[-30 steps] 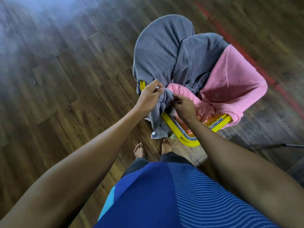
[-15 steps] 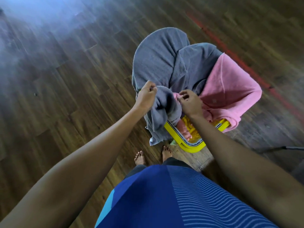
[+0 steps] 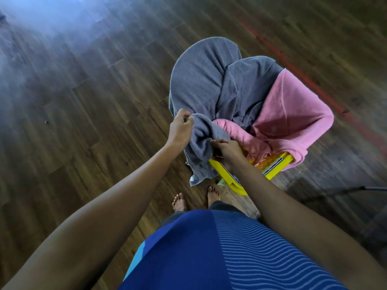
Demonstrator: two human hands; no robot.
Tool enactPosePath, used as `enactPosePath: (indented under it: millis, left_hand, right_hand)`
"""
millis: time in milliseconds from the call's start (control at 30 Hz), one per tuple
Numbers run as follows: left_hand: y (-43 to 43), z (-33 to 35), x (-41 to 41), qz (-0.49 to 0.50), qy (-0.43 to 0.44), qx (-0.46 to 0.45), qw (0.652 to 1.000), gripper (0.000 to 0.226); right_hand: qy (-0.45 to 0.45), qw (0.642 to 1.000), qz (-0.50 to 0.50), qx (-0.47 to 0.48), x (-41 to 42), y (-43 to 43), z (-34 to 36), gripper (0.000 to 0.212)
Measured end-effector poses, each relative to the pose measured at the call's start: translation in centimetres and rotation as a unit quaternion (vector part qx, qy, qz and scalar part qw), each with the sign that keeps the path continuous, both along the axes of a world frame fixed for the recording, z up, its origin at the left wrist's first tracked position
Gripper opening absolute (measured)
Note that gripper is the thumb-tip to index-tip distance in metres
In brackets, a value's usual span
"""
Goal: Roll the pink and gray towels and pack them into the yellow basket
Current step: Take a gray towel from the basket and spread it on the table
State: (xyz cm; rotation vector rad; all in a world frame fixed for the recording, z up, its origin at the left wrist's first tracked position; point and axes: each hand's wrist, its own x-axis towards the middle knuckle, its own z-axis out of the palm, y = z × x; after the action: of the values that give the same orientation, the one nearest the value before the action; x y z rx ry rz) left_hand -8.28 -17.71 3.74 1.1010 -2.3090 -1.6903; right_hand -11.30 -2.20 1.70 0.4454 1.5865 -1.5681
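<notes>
Since the earlier frame, the right hand (image 3: 227, 148) had slid onto the bunched edge of the gray towel (image 3: 209, 84), close beside the left hand (image 3: 181, 127). Both kept a closed grip on that cloth, pinching it above the near rim of the yellow basket (image 3: 219, 172). Gray and pink towel (image 3: 293, 114) lay unrolled, draped over the basket on the floor (image 3: 83, 122). Pulling the gray one free would probably drag the tangled pink towel along, or tip the basket.
</notes>
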Motion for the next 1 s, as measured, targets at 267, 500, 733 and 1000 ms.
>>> enactPosePath:
  millis: [267,500,733,1000]
  left_hand:
    - [2.7,0.3,3.1,-0.103,0.081,-0.193,0.972,0.008]
    - [3.2,2.7,2.5,-0.066,0.128,-0.219,0.965,0.028]
    - [3.6,5.4,0.8,-0.025,0.119,-0.175,0.977,0.018]
    - [2.5,8.9,-0.7,-0.094,0.092,-0.091,0.987,0.011]
  right_hand:
    - [0.064,0.995,-0.051,-0.059,-1.4,-2.1,4.1,0.021]
    - [0.125,0.992,-0.002,-0.024,-3.5,-2.3,7.3,0.011]
    - [0.154,0.984,-0.043,-0.072,-4.1,-2.3,8.3,0.017]
    - [0.381,0.912,0.141,0.049,-3.0,-2.1,6.9,0.015]
